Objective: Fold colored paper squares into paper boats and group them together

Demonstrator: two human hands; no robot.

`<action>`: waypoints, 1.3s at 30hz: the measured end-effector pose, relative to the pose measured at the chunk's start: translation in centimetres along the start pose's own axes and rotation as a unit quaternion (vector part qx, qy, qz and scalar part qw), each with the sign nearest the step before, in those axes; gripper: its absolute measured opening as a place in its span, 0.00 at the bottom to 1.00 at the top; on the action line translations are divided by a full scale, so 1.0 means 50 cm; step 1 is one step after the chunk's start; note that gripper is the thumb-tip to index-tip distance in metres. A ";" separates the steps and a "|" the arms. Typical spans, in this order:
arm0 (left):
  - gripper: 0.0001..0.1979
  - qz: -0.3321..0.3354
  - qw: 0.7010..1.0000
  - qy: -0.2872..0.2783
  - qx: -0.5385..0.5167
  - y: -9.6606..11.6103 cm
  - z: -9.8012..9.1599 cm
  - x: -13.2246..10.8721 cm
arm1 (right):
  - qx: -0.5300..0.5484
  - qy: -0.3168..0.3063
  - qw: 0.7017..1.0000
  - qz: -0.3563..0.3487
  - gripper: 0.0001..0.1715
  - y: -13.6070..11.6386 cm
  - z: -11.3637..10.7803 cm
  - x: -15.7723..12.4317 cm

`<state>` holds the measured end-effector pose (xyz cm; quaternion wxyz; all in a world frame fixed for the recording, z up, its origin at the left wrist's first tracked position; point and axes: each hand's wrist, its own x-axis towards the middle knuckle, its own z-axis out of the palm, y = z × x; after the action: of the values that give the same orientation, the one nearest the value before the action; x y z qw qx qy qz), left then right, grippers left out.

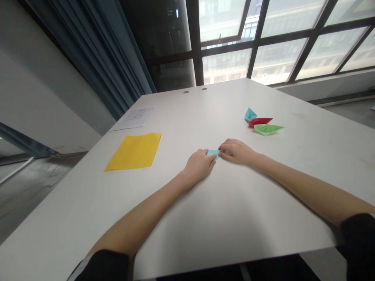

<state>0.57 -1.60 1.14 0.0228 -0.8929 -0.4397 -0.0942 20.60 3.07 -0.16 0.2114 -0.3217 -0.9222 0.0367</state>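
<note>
Between my two hands is a small piece of folded light-blue paper (213, 152), low over the middle of the white table. My left hand (200, 164) grips its left side, thumb and fingers closed on it. At the right end, the fingertips of my right hand (234, 151) pinch the paper. Fingers cover both ends, so the full folded shape is hidden. Beyond my right hand sit three folded paper boats: a blue one (250, 115), a red one (260, 122) and a green one (267, 129), close together.
A square yellow sheet (134, 151) of paper lies to the left of my hands. Behind it, a white printed sheet (135, 118) rests near the table's left edge. The white table (205, 218) reaches back toward the windows (228, 64) and a blue curtain (102, 50).
</note>
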 end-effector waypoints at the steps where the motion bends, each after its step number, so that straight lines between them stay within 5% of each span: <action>1: 0.13 0.003 1.000 0.000 -0.007 -0.002 0.000 0.000 | 0.000 0.001 1.000 0.006 0.11 -0.001 0.001 -0.001; 6: 0.13 0.004 1.000 0.013 -0.026 -0.008 0.001 0.001 | 0.033 0.011 0.999 0.023 0.08 -0.003 0.003 0.000; 11: 0.14 0.004 0.999 0.040 -0.021 -0.009 0.008 0.001 | 0.088 0.017 0.994 0.063 0.15 0.002 0.007 0.007; 17: 0.09 -0.028 0.990 0.127 -0.056 -0.006 0.013 0.009 | 0.176 0.009 0.973 0.152 0.17 0.004 0.003 0.011; 23: 0.07 -0.087 0.963 0.202 -0.154 -0.005 0.004 0.012 | 0.192 0.085 0.966 0.151 0.15 -0.018 -0.015 0.016; 27: 0.07 -0.157 0.914 0.206 -0.313 -0.007 0.004 0.020 | 0.180 0.151 0.964 0.121 0.14 -0.045 -0.021 0.019; 34: 0.11 -0.191 0.771 0.139 -0.591 -0.004 0.008 0.034 | 0.203 0.166 0.959 0.104 0.13 -0.083 -0.016 0.021; 39: 0.14 -0.174 0.734 0.159 -0.637 -0.002 0.009 0.032 | 0.289 0.136 0.938 0.136 0.16 -0.084 -0.012 0.023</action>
<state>1.49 -0.23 1.02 -0.4984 -0.5787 -0.4145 -0.4949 17.64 0.41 1.65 0.4118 -0.3712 -0.7816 0.2858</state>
